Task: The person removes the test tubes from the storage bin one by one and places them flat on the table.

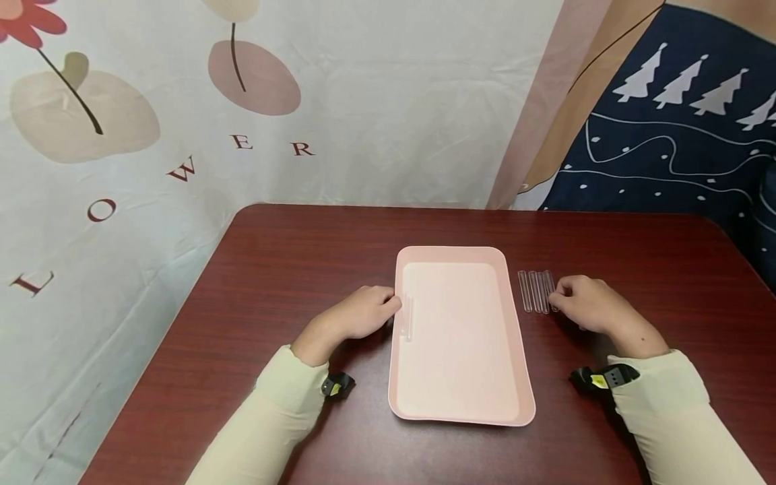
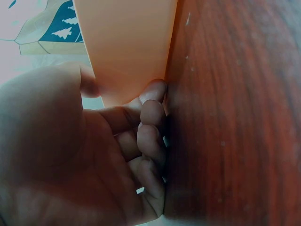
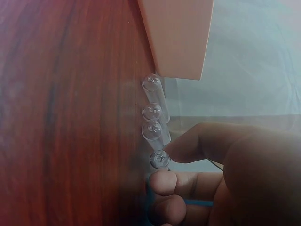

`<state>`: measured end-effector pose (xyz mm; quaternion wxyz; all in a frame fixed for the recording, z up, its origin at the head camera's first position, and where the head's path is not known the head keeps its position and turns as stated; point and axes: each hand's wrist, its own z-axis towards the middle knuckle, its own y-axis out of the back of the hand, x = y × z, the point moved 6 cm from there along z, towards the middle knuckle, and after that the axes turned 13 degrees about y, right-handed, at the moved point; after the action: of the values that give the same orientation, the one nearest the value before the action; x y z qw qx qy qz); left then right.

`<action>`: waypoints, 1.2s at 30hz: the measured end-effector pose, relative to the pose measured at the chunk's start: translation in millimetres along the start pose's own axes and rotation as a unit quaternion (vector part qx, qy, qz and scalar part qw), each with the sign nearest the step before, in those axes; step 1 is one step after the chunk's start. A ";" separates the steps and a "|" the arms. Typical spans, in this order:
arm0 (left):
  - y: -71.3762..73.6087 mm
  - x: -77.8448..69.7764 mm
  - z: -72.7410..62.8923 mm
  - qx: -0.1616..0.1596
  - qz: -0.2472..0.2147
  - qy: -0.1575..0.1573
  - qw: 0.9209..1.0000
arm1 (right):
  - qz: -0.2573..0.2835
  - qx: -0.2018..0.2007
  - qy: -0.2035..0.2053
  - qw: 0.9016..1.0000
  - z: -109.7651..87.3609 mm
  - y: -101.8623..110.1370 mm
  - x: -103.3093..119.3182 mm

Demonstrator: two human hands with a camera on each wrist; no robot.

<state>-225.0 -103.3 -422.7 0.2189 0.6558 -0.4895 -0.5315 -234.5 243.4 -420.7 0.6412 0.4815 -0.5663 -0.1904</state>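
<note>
The left hand (image 1: 364, 313) is set at the left rim of the tray (image 1: 463, 337), which is gripped between the thumb and the bent fingers, these being kept low by the table (image 1: 303, 256). The right hand (image 1: 591, 306) is held to the right of the tray, and the rightmost tube (image 3: 160, 159) in a row of 4 is pinched between thumb and index finger. The other 3 tubes (image 3: 152, 111) are laid side by side between that hand and the tray. In the tray, 1 clear tube (image 1: 408, 322) is placed lengthwise along the left wall. On the pale cloth (image 1: 394, 121) behind, "L O W E R" can be read in dark red letters.
</note>
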 end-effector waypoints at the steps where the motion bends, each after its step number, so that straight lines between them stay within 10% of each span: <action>1: -0.1 0.2 0.0 0.000 0.000 0.000 1.000 | 0.000 0.001 0.000 1.000 0.1 -0.1 0.2; 36: 0.3 -0.7 0.1 -0.002 -0.001 0.000 1.000 | -0.037 -0.004 0.006 0.999 0.5 -1.1 1.1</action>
<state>-225.2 -102.8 -422.1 0.2197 0.6555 -0.4876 -0.5331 -234.4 241.8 -421.0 0.6390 0.5006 -0.5438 -0.2130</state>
